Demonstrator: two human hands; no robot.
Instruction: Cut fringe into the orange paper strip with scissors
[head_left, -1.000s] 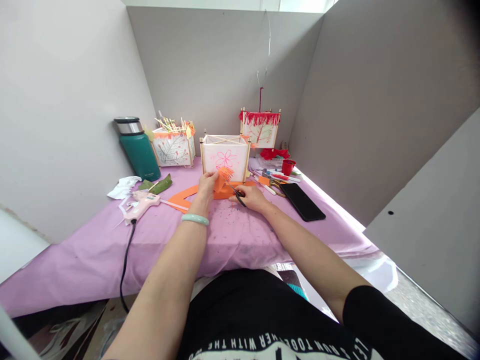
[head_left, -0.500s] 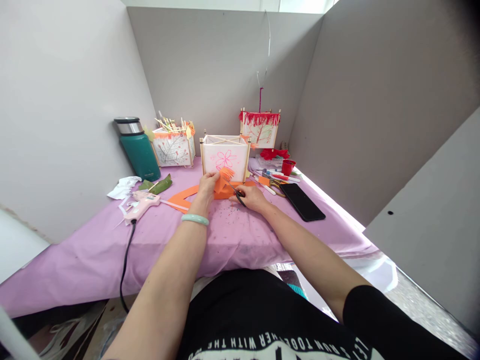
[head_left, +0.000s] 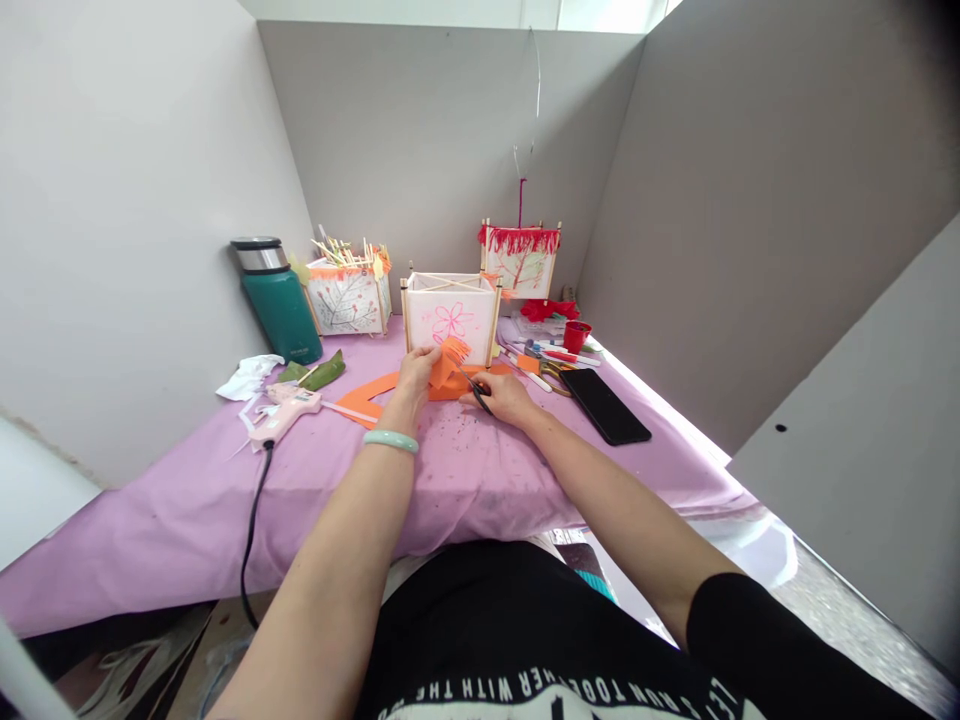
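Note:
My left hand (head_left: 421, 372) pinches a strip of orange paper (head_left: 448, 362) whose upper edge is cut into a fringe. In my right hand (head_left: 504, 395) is a pair of small dark-handled scissors (head_left: 481, 389), the blades pointing up and left at the fringed paper. Whether the blades are touching the paper is too small to tell. Behind both hands stands a white box lantern (head_left: 451, 305) with wooden stick corners and a pink flower drawn on its front. More orange paper (head_left: 367, 392) lies flat on the cloth under and beside my hands.
On the left are a pink glue gun (head_left: 289, 412) with a black cord, green leaves (head_left: 324, 370), crumpled tissue (head_left: 249, 378) and a teal bottle (head_left: 281, 310). A stick-filled lantern (head_left: 346, 300) stands behind. To the right lie a phone (head_left: 604, 405), pens and a red cup (head_left: 576, 336); a red-fringed lantern (head_left: 521, 262) hangs behind.
The orange paper in my left hand has shifted very slightly. Both hands stay nearly in place, still holding the paper and scissors; the view has tilted a little.

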